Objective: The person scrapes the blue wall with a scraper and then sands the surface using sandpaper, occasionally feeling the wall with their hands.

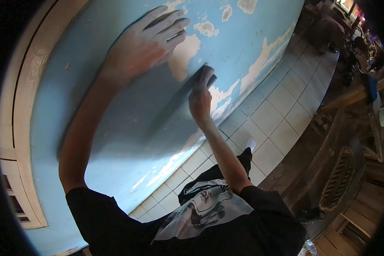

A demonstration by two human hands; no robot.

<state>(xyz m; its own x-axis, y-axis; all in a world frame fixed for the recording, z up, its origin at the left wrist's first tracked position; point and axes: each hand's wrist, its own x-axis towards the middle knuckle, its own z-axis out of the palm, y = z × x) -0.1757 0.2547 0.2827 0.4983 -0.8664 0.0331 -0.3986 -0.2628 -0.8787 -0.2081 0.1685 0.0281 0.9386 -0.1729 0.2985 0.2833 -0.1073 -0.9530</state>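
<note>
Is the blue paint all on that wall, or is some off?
Some is off: pale patches break up the blue wall, one beside the left hand, more near the floor tiles.

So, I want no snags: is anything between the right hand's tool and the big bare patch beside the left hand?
Nothing visible stands between the tool in the right hand and the bare patch; the left hand is at the patch's opposite side.

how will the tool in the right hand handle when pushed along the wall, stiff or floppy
The tool is probably stiff: it shows no obvious bend beyond the right hand. It seems fairly light, being held one-handed. It might snag at the peeled patch nearby.
</note>
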